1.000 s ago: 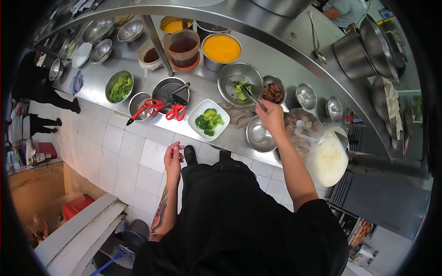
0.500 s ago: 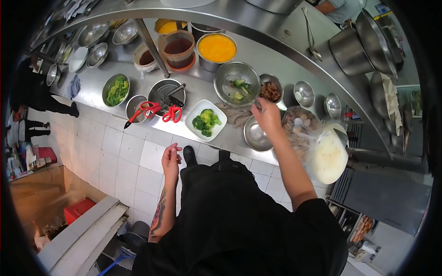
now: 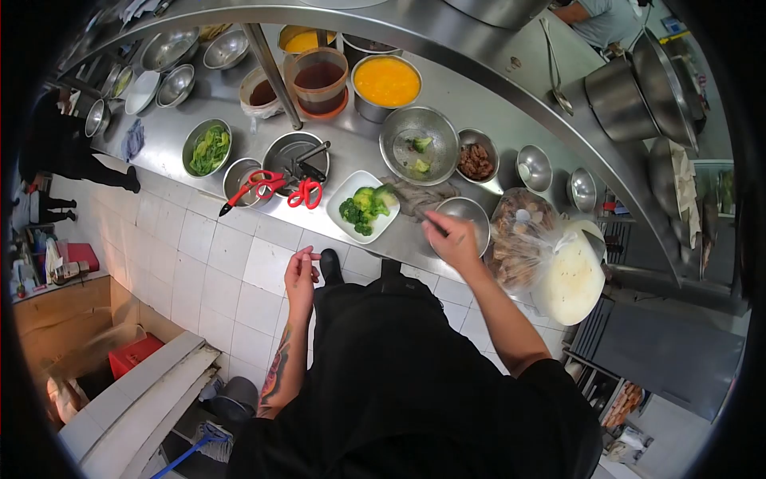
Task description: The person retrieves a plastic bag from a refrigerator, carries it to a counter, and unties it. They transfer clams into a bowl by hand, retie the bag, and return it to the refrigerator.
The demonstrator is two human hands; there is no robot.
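Note:
My right hand (image 3: 453, 239) is closed on a slim dark utensil (image 3: 416, 209), partly blurred, whose tip reaches the right edge of a white square bowl (image 3: 335, 225). Broccoli pieces (image 3: 367, 209) lie in this bowl. Behind it, a steel mixing bowl (image 3: 447, 128) holds a few broccoli bits. An empty-looking steel bowl (image 3: 471, 211) sits beside my right hand. In front of the counter hangs my left hand (image 3: 302, 275), fingers loosely bent and nothing visible in them.
Red-handled scissors (image 3: 305, 193) rest by steel pots; left of them stands a bowl of greens (image 3: 209, 149). A yellow-filled pot (image 3: 387, 82), a bowl of brown pieces (image 3: 476, 160) and plastic bags (image 3: 523, 239) are on the counter (image 3: 171, 152). A metal shelf (image 3: 447, 44) arches overhead.
My right hand has moved from the mixing bowl toward the front left, bringing the utensil to the white bowl. Less broccoli shows in the mixing bowl. My left hand has barely moved.

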